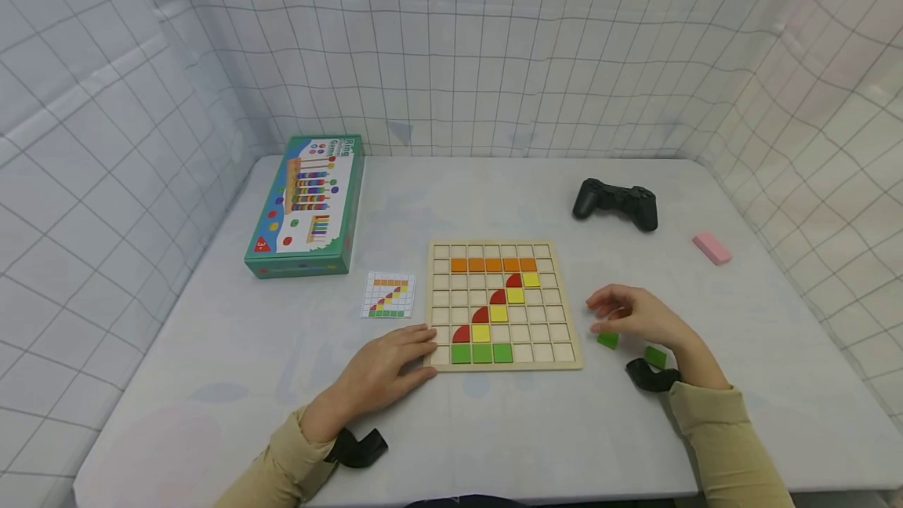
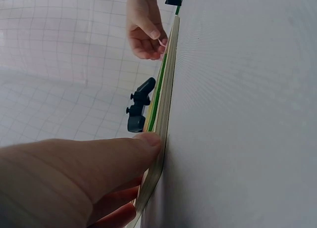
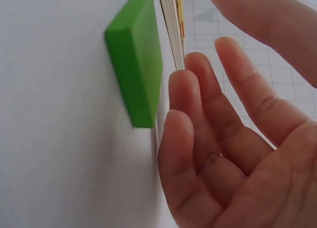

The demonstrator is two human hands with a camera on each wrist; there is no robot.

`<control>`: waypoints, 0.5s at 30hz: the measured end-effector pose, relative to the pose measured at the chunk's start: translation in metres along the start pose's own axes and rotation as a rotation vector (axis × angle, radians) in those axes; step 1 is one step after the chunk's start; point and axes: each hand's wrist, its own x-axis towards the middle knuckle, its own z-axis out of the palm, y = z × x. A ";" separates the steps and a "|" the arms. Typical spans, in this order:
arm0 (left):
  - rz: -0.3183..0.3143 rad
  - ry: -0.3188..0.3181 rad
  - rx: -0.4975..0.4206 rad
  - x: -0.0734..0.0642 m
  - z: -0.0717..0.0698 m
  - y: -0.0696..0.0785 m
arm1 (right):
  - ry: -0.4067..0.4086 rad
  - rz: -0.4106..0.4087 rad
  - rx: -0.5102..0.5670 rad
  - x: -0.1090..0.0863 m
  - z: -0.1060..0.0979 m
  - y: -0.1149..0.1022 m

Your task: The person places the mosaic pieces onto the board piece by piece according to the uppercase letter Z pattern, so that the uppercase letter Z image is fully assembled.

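A wooden grid board (image 1: pixel 574 355) lies on the table, its cells partly filled. Orange squares (image 1: pixel 494 265) form a row near the top, red quarter-circles (image 1: pixel 462 335) and yellow squares (image 1: pixel 480 334) step diagonally, and three green squares (image 1: pixel 482 353) sit along the bottom. My left hand (image 1: pixel 381 371) rests against the board's left edge, thumb by the near corner. Right of the board, my right hand (image 1: pixel 638 316) hovers with loosely bent fingers and holds nothing. Beneath it lies one green block (image 1: pixel 608 341); another green block (image 1: pixel 655 357) is by the wrist.
A pattern card (image 1: pixel 388 295) lies left of the board. Behind it is a green toy box (image 1: pixel 306 206). A black game controller (image 1: pixel 615 204) lies at the back right, with a pink block (image 1: pixel 712 248) farther right. Grid-patterned cloth walls enclose the table.
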 end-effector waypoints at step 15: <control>-0.003 -0.003 -0.001 0.000 0.000 0.000 | -0.026 0.026 -0.070 0.001 0.001 -0.001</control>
